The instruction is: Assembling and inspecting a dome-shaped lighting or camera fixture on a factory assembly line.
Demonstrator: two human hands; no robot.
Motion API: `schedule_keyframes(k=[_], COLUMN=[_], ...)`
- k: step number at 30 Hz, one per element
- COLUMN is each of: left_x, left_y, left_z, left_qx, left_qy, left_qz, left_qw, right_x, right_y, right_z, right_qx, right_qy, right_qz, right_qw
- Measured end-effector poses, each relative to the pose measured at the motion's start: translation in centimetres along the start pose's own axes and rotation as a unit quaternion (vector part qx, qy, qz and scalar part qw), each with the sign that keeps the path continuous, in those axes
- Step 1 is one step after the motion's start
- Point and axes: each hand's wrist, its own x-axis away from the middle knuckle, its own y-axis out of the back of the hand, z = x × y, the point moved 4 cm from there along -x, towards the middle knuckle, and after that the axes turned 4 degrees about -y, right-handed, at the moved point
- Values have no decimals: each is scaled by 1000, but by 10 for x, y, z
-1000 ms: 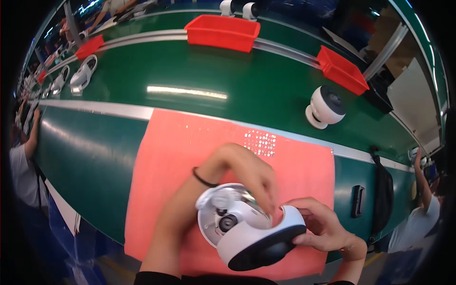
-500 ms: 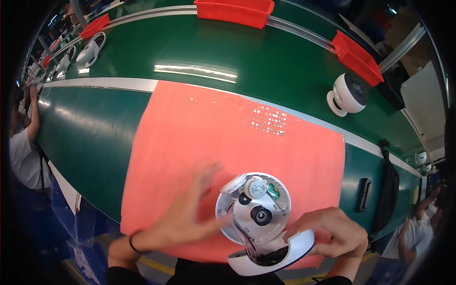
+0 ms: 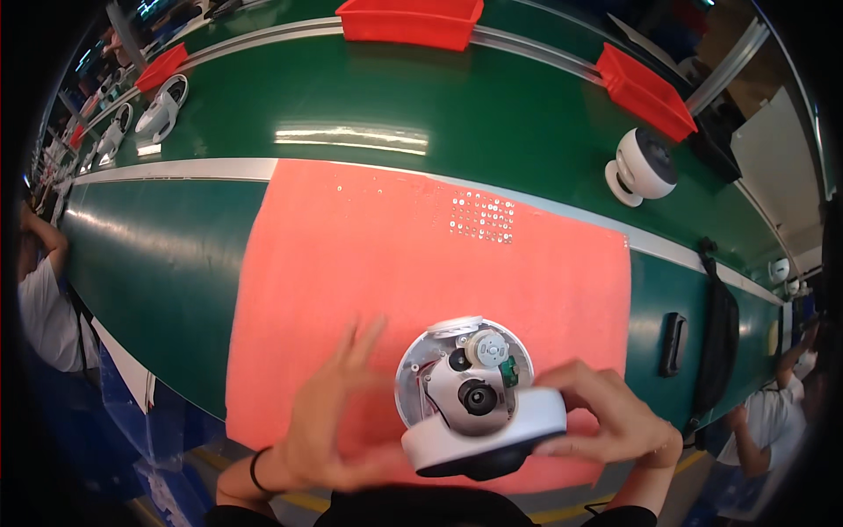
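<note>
A round white camera housing (image 3: 407, 385) lies with its inside showing on the near part of the pink mat (image 3: 342, 272). Within it I see a black lens (image 3: 479, 397), a silver disc-shaped motor (image 3: 488, 350) and a bit of green circuit board (image 3: 510, 371). My right hand (image 3: 619, 420) grips the right end of a curved white cover (image 3: 492, 430) with a dark face, which overlaps the housing's near edge. To the left of the housing, my left hand (image 3: 338, 413) is blurred, its fingers spread and nothing in them.
Small screws (image 3: 481, 218) stand in rows on the mat's far part. Beyond it, a white ball-shaped camera (image 3: 641, 167) and red bins (image 3: 408, 19) sit on the green bench. A black tool (image 3: 673, 342) lies to the right. Other people (image 3: 53, 307) are at both sides.
The white cover has turned and moved up over the housing's near edge, with my right hand still on it. My left hand has drawn back from the housing toward me.
</note>
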Motion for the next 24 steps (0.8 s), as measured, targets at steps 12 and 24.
schedule_keyframes(k=[12, 24], left_x=[30, 36], left_y=[-27, -30], left_z=[-25, -20], left_qx=[-70, -78], left_qy=[-37, -39], left_qz=[-49, -32], left_qw=[996, 996], right_x=[21, 27], right_y=[-24, -33], right_z=[1, -18], right_qx=[185, 169], right_qy=[187, 104], right_qz=[-43, -35], right_qw=[964, 980])
